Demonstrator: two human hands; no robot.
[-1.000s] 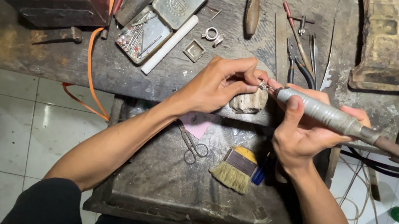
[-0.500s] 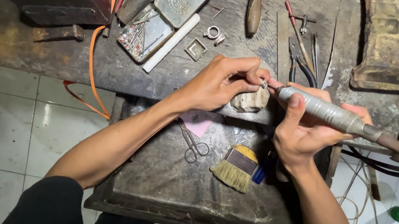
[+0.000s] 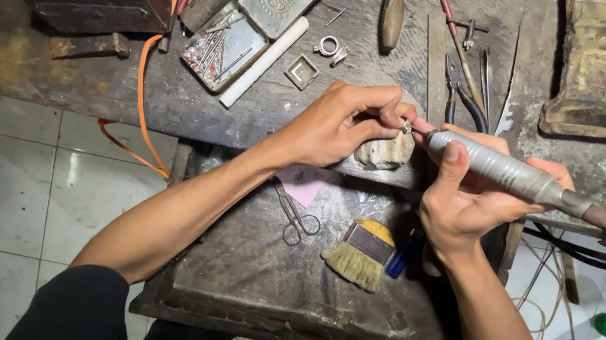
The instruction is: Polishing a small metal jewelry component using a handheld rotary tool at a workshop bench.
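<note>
Fingers of my left hand pinch a small metal piece above the wooden peg at the bench edge. My right hand grasps the rotary handpiece, tip touching it.

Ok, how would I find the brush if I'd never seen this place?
Look at the dark metal tray under the workbench edge, between the person's forearms. The brush lies on it, right of the small scissors and just below the right hand. It alone has pale bristles, a metal band and a yellow handle.
</note>
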